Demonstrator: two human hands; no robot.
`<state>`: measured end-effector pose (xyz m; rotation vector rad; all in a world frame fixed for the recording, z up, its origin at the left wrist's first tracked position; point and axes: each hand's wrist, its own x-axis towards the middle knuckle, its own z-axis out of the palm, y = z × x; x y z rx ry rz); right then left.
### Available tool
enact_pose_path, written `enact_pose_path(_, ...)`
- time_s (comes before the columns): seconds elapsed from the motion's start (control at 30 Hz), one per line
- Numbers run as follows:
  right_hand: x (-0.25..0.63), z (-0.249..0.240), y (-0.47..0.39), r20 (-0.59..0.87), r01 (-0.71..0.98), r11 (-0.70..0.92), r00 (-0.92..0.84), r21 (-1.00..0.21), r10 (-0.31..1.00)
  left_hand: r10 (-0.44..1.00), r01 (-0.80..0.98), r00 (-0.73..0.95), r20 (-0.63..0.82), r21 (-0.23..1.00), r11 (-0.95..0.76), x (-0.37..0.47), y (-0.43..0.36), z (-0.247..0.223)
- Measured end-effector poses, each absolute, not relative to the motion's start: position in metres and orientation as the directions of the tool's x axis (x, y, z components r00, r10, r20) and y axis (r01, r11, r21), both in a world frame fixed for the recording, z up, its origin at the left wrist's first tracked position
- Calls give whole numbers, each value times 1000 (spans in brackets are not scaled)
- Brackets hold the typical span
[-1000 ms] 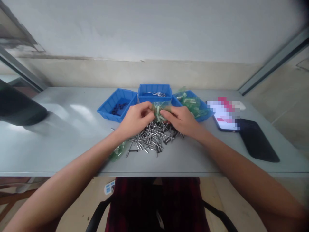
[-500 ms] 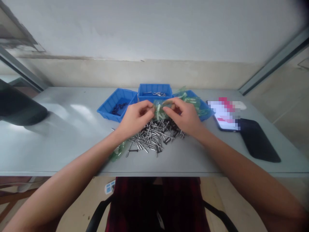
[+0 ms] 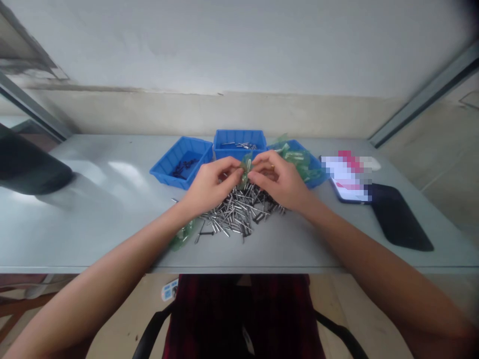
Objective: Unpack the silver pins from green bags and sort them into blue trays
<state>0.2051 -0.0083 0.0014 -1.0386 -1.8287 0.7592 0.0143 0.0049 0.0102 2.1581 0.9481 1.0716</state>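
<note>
— Green plastic, what is held?
— A small bag (image 3: 246, 168) is pinched between the left hand (image 3: 210, 183) and the right hand (image 3: 280, 180), brought together above the pile of nails (image 3: 235, 215), near the three blue bins (image 3: 239, 143) on the table (image 3: 93, 209).

A: What differs at the hands?

B: The left hand (image 3: 210, 185) and right hand (image 3: 279, 182) have closed toward each other; their fingertips now nearly meet at frame centre, above the pile of metal pins (image 3: 239, 212).

A: And the small green plastic bag (image 3: 246, 168)?

B: A second ago it showed spread wide between the hands. It is now bunched into a narrow strip pinched between both sets of fingertips, and it sits slightly higher in the frame.
</note>
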Motion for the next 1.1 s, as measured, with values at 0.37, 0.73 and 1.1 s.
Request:
enact_pose_path(0.37,205,1,-8,413,415,490,-267,-767,871,752,340,500,429,702,-626,13,3,11)
enact_pose_path(0.73,207,-2,-6,444,438,521,-273,-733,854,729,361,565,387,678,-640,11,3,13)
enact_pose_path(1.1,208,1,-7,433,433,511,-272,-743,860,737,298,569,365,744,-599,9,2,10)
